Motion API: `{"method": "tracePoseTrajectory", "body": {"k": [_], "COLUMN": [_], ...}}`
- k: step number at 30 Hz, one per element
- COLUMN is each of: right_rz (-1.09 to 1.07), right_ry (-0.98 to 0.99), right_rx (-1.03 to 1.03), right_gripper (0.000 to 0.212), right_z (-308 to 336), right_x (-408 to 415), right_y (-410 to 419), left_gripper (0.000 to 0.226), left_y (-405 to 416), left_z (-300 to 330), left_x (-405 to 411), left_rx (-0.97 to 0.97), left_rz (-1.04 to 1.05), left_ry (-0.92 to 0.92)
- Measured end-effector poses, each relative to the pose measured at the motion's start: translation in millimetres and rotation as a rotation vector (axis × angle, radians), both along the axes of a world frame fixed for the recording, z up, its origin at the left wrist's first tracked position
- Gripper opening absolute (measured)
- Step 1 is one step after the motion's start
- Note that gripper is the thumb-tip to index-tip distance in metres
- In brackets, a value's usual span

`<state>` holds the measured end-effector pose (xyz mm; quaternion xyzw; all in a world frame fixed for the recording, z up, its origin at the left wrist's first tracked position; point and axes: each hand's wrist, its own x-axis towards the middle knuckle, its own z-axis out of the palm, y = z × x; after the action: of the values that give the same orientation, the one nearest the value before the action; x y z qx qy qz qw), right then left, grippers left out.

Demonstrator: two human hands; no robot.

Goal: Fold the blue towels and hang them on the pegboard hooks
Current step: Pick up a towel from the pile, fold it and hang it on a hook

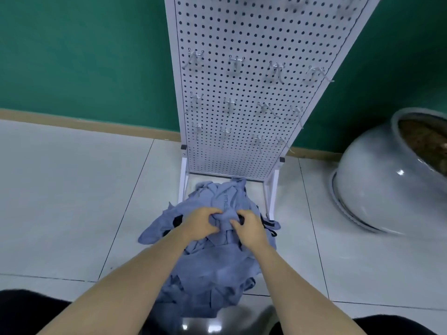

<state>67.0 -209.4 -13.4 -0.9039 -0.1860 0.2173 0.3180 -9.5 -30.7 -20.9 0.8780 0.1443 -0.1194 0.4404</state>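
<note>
A deep green wall fills the back of the room, meeting the floor along a tan skirting board. The floor is laid with large, pale grey glossy tiles, their thin dark joints running in straight lines. On the right, near the wall, stands a big rounded white ceramic pot with a thick rim; brownish matter shows inside its mouth. Its glaze carries small bright reflections of light, and the tiles have a soft, even sheen.
</note>
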Motion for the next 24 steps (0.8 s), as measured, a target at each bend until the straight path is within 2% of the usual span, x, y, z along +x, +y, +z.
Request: {"method": "tracePoseTrajectory", "body": {"k": [2,6,9,13,18,19,21,24], "right_rz": [0.001,-0.039,-0.077,-0.128,-0.104,-0.097,-0.068,-0.044], "right_ry": [-0.059,-0.181,-0.263,-0.227,-0.235,-0.232,-0.243,-0.269], "right_rx": [0.022,0.131,0.275,0.545,0.717,0.744,0.798,0.873], "right_gripper": [0.024,0.029,0.032,0.035,0.029,0.027,0.025,0.022], "right_z": [3,36,77,152,238,254,285,327], "right_x": [5,13,20,26,19,16,9,0], "right_y": [3,12,24,34,29,26,18,9], "left_gripper": [0.008,0.006,0.014,0.021,0.011,0.008,0.019,0.027], "left_y": [-2,5,9,4,-5,-7,-9,-5], "left_z": [0,25,82,163,248,263,287,297], "left_x": [3,18,30,40,32,27,15,2], "left_rx": [-0.002,0.069,-0.084,-0.236,-0.294,-0.299,-0.26,-0.167], "left_rz": [0.069,0.256,0.32,0.35,0.305,0.281,0.191,0.059], "left_ry": [-0.094,-0.364,-0.456,-0.562,-0.716,-0.73,-0.698,-0.5]}}
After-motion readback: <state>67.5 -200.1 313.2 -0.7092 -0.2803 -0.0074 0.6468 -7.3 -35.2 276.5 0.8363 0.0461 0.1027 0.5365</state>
